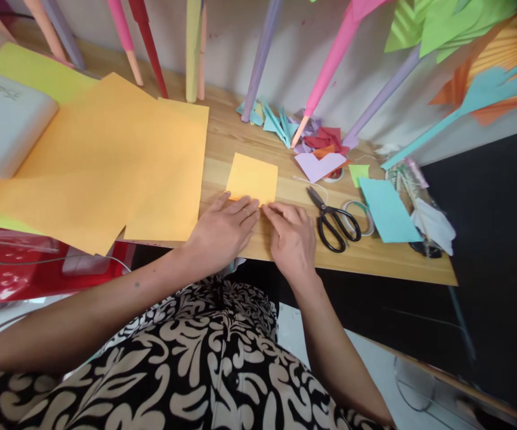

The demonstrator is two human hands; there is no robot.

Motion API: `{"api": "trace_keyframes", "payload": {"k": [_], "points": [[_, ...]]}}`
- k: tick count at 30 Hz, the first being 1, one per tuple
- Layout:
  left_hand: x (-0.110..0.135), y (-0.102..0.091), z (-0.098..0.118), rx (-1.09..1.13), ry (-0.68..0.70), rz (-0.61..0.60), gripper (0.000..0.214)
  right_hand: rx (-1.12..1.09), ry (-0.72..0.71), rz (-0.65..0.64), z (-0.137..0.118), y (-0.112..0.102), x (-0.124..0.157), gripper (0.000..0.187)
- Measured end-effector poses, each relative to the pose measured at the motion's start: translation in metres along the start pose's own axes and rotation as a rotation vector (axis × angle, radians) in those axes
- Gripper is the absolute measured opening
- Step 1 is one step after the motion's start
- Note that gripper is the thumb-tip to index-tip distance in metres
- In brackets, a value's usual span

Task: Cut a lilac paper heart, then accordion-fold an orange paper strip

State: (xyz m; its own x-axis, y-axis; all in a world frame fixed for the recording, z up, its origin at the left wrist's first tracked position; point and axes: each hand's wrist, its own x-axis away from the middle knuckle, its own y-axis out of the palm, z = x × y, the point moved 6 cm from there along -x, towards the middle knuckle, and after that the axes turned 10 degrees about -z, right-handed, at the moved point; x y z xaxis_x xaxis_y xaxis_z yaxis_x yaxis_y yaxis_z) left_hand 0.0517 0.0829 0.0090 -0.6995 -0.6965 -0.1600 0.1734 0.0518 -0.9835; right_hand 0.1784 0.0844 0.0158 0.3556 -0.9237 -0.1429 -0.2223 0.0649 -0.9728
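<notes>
A small yellow-orange square of paper [253, 178] lies on the wooden desk in front of me. My left hand [223, 228] rests flat over its near left edge, fingers stretched out and pressing down. At the near right corner, my right hand [290, 236] has its fingers curled, with thumb and forefinger pinching the paper's edge. The near edge is partly hidden under my fingers. Just right of that hand lie black-handled scissors [330, 220], blades pointing away from me. A roll of tape [360, 218] sits beside their handles.
Large orange sheets [88, 161] cover the left side, with a pale grey box-like device [9, 125] on them. Right of the scissors lies a turquoise paper [387, 210]. A lilac heart-like cutout [318, 166] and folded scraps lie behind. Paper-wrapped stems [262, 60] lean against the wall.
</notes>
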Motion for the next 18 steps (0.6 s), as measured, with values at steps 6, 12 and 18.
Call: {"api": "trace_keyframes", "payload": {"k": [6, 12, 18], "points": [[0.019, -0.007, -0.015, 0.049, -0.019, 0.013, 0.037, -0.01, 0.03, 0.005, 0.001, -0.002, 0.001, 0.041], [0.03, -0.015, -0.031, 0.075, -0.052, 0.093, 0.035, -0.011, 0.033, 0.024, 0.001, -0.002, 0.002, 0.041], [0.032, -0.013, -0.034, 0.106, -0.045, 0.14, 0.034, 0.032, 0.021, -0.003, -0.006, -0.005, -0.005, 0.038]]}}
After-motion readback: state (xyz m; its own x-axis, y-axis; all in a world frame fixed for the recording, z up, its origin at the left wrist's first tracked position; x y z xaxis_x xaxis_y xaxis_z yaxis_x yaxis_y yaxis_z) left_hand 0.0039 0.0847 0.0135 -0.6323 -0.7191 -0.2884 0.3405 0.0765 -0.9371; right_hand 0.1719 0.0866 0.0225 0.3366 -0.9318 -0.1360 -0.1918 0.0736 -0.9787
